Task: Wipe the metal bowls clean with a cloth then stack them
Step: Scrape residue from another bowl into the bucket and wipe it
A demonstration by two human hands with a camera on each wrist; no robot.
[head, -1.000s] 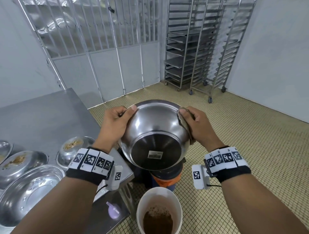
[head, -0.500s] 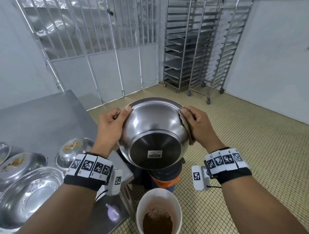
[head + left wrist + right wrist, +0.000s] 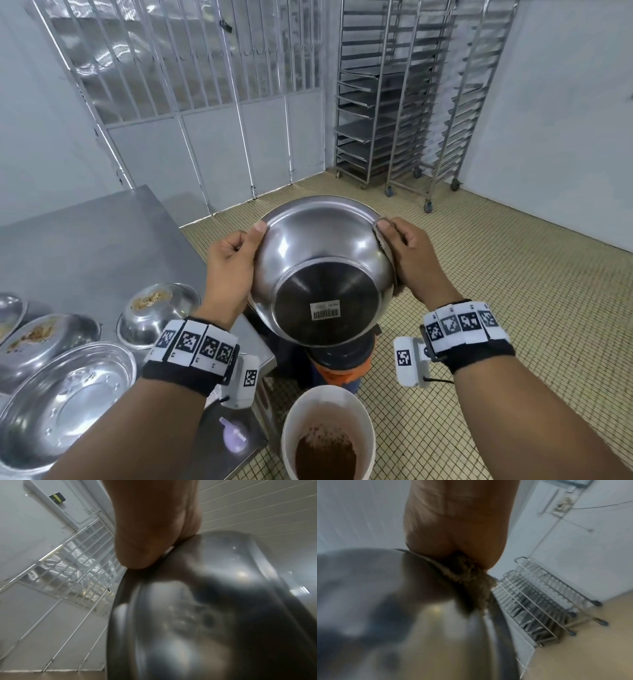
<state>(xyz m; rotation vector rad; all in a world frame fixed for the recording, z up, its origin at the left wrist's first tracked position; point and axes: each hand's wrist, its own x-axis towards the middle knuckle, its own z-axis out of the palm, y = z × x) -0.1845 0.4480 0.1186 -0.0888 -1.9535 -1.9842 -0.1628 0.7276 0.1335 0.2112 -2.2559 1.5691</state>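
A large metal bowl (image 3: 322,267) is held up in the air, tilted so its flat base with a barcode sticker faces me and its opening faces away. My left hand (image 3: 233,263) grips its left rim, thumb on the outside. My right hand (image 3: 407,253) grips the right rim, pinching a brownish cloth (image 3: 387,253) against the bowl. The left wrist view shows my thumb on the bowl (image 3: 205,601) rim. In the right wrist view the cloth (image 3: 471,582) is bunched between palm and bowl (image 3: 419,628). The inside of the bowl is hidden.
On the steel table (image 3: 89,240) at left lie several other metal bowls, some with brown residue (image 3: 150,301); the nearest one (image 3: 65,401) looks clean. A white bucket (image 3: 329,431) of brown waste stands on the tiled floor below the held bowl. Wheeled tray racks (image 3: 411,102) stand at the back.
The bowl and both hands have risen slightly and tipped a little further, rim edging away from me. Both grips are unchanged.
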